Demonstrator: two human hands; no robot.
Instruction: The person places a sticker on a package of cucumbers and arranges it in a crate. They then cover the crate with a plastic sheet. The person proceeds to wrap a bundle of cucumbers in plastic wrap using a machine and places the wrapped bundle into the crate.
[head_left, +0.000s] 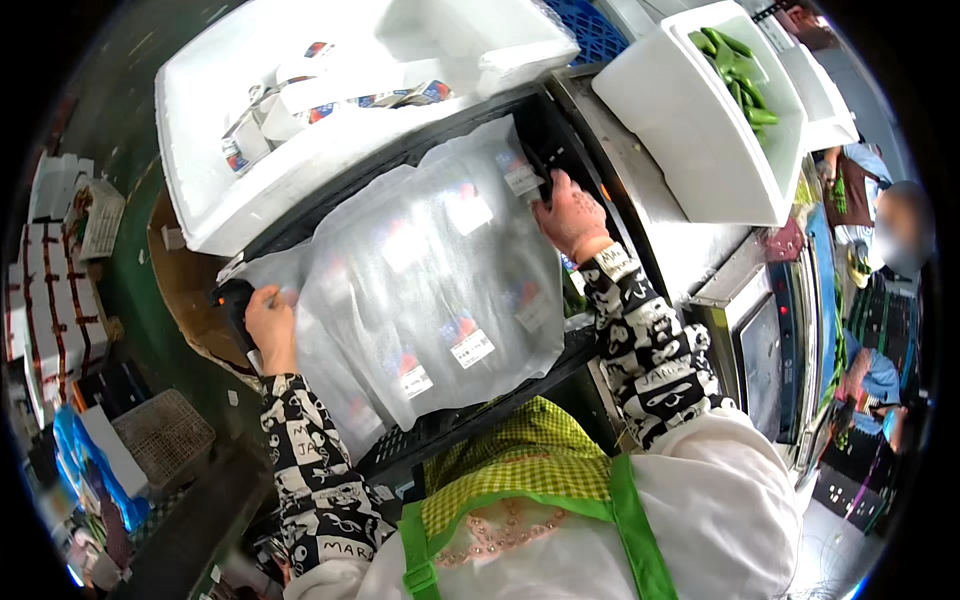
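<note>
A black plastic crate (480, 409) sits before me, with a translucent plastic sheet (420, 292) spread over it. Through the sheet I make out several packs with white labels (472, 349), their contents blurred. My left hand (271, 322) is at the crate's left end, fingers curled on the sheet's edge beside the black rim. My right hand (574, 214), in a pink glove, is at the sheet's right edge just inside the crate wall, its fingers bent around that edge. Something green shows beneath the sheet, below the right wrist.
A large white foam box (247, 202) holding labelled packs stands beyond the crate. To the right, a foam box (675, 142) contains green peppers (739, 82). A weighing machine (761, 367) is on the steel counter (675, 255). Two people (859, 187) (870, 382) are farther right.
</note>
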